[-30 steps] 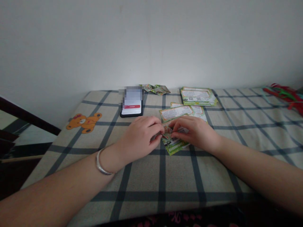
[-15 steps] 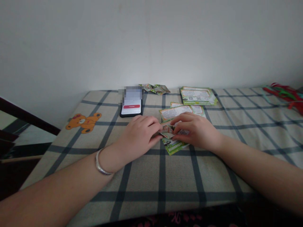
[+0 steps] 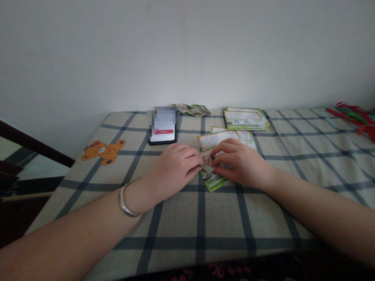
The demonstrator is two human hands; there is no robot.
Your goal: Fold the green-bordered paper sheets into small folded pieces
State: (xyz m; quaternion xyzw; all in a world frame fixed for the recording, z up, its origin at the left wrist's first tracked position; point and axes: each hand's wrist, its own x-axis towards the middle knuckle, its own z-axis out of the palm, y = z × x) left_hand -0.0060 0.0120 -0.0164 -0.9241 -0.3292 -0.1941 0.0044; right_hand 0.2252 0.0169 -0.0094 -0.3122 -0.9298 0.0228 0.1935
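My left hand [image 3: 181, 163], a silver bangle on its wrist, is closed with thumb and fingers pinching the left edge of a printed paper leaflet [image 3: 208, 161] that is partly folded. From the other side, my right hand [image 3: 238, 162] has its curled fingers and thumb closed on the same leaflet. A green and white leaflet [image 3: 215, 183] shows under the fingers, lying flat; whether it is part of the folded one I cannot tell. Further printed leaflets [image 3: 213, 139] lie just behind the hands, partly covered by my right hand.
Against the wall lie folded leaflets [image 3: 195, 110] and a stack of flat leaflets [image 3: 244, 119]. A phone [image 3: 162, 136] lies left of these, its screen lit. Red and green strips [image 3: 356, 119] are at the far right. A checked cloth [image 3: 175, 226] with a bear picture [image 3: 102, 151] covers the table.
Both hands stay almost in place on the leaflet. My left hand's fingertips have shifted very slightly to the right along it.
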